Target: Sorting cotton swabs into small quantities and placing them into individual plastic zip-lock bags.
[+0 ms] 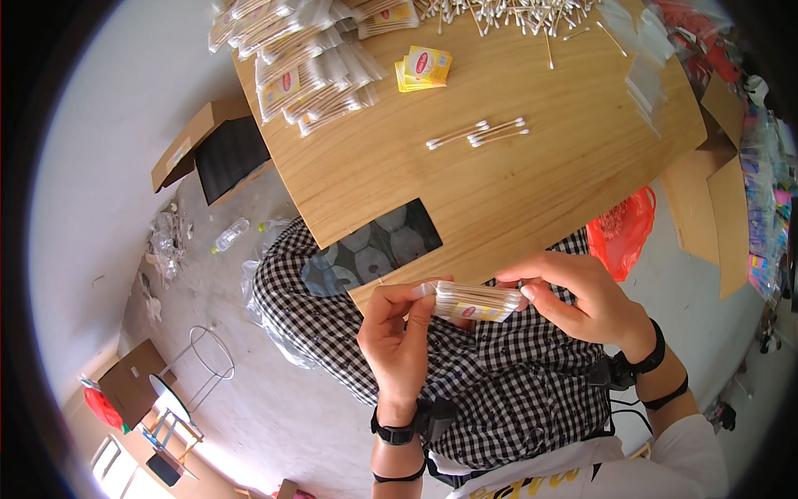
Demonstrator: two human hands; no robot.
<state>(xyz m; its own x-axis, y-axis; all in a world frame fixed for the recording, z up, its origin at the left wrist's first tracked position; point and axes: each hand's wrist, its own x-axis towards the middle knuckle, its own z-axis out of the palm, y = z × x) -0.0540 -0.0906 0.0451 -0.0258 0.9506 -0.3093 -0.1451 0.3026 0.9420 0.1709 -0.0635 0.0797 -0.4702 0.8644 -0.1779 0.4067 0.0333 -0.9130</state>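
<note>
Over my lap, just off the table's near edge, a small clear packet of cotton swabs (480,293) lies level between my hands. Inside it the swabs run side by side, with a yellow and white card below them. My left hand (394,337) pinches the packet's left end between thumb and fingers. At the other end, my right hand (586,298) has its thumb and fingers closed about the corner; some of its fingertips are hidden. Beyond my hands, several loose cotton swabs (497,131) lie on the wooden table (532,187).
Filled swab packets (312,79) are piled far left, beside yellow cards (426,66). Loose swabs (519,12) heap at the far edge; clear bags (644,87) lie far right. A dark patterned pad (382,245) overhangs the near edge. A red bag (622,237) hangs at right.
</note>
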